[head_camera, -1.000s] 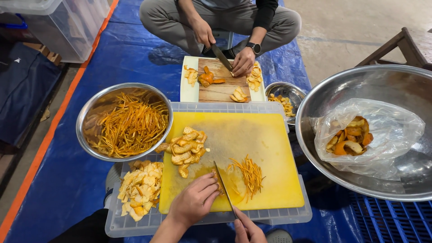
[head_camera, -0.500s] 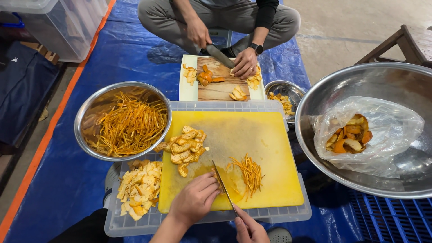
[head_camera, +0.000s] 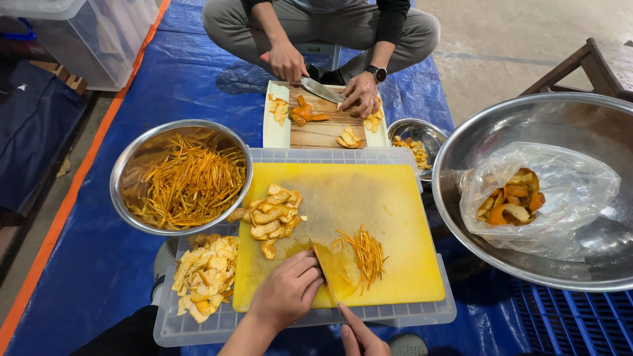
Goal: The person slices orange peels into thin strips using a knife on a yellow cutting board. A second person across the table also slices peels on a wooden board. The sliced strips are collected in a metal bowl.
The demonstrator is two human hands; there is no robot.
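Note:
My left hand [head_camera: 285, 292] presses flat on a piece of orange peel at the near edge of the yellow cutting board [head_camera: 395, 198]. My right hand [head_camera: 359, 336], at the bottom edge of the view, grips a knife [head_camera: 325, 271] whose blade rests on the board right beside my left fingers. A small heap of thin orange strips [head_camera: 364, 252] lies just right of the blade. A pile of whole peel pieces [head_camera: 271, 216] sits on the board's left side.
A steel bowl of cut strips [head_camera: 181, 177] stands left, loose peels [head_camera: 204, 273] on the plastic lid below it. A big steel basin [head_camera: 580, 118] with a bag of peels [head_camera: 521, 198] is right. Opposite, another person cuts peel on a wooden board [head_camera: 323, 132], small bowl [head_camera: 412, 138] beside.
My knife has shifted slightly left along the peel under my left hand, and the strip heap beside it has grown a little. The person opposite moved their knife hand.

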